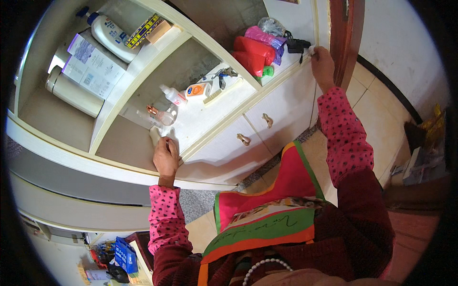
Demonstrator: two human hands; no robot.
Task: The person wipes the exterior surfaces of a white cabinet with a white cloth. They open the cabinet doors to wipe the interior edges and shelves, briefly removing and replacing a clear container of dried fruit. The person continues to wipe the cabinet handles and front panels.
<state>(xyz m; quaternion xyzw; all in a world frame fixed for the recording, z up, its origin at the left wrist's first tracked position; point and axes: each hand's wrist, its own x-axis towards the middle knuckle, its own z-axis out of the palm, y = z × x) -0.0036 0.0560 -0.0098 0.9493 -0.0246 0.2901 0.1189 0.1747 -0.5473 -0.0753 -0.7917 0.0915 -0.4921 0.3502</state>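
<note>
My left hand [165,156] reaches into the lower shelf compartment with its fingers drawn together beside a pale bottle [154,135]. Whether the fingers grip anything there is hidden. Just beyond them stand a clear pump bottle [165,117] with a copper-coloured top and a white spray bottle [174,96]. At the far right end of the cabinet, my right hand [322,66] pinches a small white piece of material [312,49] against the shelf's edge. A black charger or adapter [297,45] with a cord lies right next to it.
Behind the bottles lie an orange-and-white container [198,91], a comb [222,92] and metal clippers [224,74]. Rolled red plastic bags [252,53] fill the adjoining compartment. The upper shelf holds a large pump bottle [112,37] and boxes [93,68]. Cupboard doors with metal handles [243,139] are below.
</note>
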